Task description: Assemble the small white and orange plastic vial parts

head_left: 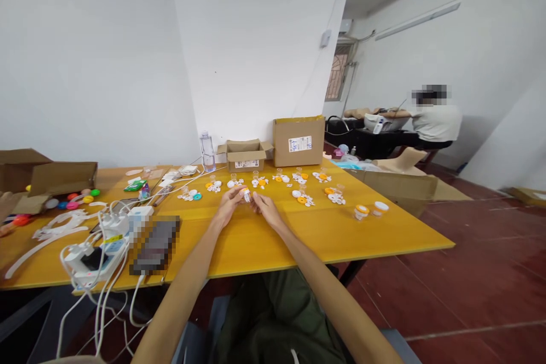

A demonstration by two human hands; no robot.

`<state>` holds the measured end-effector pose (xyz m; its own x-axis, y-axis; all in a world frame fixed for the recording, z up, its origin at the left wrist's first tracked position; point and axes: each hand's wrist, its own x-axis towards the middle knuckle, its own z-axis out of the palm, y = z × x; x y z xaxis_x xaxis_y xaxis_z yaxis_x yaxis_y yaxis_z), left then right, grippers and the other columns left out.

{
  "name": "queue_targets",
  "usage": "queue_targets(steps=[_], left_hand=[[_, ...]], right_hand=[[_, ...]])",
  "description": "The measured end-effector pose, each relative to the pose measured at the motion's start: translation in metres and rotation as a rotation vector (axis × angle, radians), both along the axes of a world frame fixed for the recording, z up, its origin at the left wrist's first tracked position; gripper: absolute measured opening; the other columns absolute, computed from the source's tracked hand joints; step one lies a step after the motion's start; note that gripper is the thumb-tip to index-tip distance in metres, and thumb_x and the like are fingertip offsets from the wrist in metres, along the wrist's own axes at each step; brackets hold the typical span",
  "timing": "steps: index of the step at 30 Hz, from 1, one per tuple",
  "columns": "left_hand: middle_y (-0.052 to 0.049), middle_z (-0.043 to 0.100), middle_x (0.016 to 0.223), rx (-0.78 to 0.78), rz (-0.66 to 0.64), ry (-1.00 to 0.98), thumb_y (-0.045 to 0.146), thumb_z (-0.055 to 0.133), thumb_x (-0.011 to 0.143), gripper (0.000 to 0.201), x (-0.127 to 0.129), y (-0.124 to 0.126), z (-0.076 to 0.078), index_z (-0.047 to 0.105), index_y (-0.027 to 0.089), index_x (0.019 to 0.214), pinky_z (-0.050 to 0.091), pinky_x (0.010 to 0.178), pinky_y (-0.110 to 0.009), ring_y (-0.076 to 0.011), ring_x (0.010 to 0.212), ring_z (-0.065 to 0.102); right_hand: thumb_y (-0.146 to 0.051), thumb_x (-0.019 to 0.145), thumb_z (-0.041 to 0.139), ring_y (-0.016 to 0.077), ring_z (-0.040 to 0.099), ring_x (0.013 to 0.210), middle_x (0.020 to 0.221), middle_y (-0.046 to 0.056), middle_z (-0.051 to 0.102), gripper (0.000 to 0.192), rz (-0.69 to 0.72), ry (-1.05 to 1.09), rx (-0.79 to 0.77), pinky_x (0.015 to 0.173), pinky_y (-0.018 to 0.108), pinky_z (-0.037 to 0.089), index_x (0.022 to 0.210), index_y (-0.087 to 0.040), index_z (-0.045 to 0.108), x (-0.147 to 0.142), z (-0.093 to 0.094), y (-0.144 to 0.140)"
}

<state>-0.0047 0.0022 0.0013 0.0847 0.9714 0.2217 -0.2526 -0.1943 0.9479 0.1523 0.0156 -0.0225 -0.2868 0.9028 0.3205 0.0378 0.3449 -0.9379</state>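
Note:
Between my hands, just above the middle of the table, is a small clear container [246,195] with white and some orange showing in it. My left hand [229,206] wraps its fingers around this container from the left. Close against its right side, my right hand [265,208] has curled fingers, and what they pinch is too small to make out. Beyond my hands lie little piles of white discs [235,183], each pile with small clear cups and coloured lids. To the right stand a jar with an orange lid [362,212] and a jar with a white lid [380,208].
An open carton [246,154] and a taller cardboard box [298,142] stand along the wall beside a water bottle [207,152]. Power strips [100,261], cables and a blurred dark device [156,244] crowd the left. Another person [435,119] sits far right.

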Motion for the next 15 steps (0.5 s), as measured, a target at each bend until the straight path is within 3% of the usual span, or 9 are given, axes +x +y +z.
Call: queue_targets(steps=[5,15], left_hand=[[-0.006,0.075,0.093,0.026,0.04,0.063,0.038,0.085,0.065,0.04,0.0018,-0.0006,-0.0001,0.075,0.02,0.1,0.052,0.083,-0.03,-0.0213,0.095,0.067],[-0.006,0.076,0.091,0.043,0.01,0.093,0.04,0.083,0.065,0.042,0.0014,-0.0012,-0.0017,0.076,0.02,0.1,0.051,0.082,-0.03,-0.0204,0.09,0.067]], right_hand=[[-0.057,0.074,0.067,0.0156,0.059,0.067,0.072,0.0,0.064,0.038,-0.046,-0.015,0.081,0.064,0.028,0.048,0.076,-0.02,0.06,-0.0011,-0.0052,0.0006],[-0.049,0.086,0.056,0.0186,0.061,0.075,0.077,0.001,0.069,0.031,0.062,-0.104,0.131,0.075,0.033,0.05,0.081,-0.02,0.066,0.001,-0.0067,0.0028]])
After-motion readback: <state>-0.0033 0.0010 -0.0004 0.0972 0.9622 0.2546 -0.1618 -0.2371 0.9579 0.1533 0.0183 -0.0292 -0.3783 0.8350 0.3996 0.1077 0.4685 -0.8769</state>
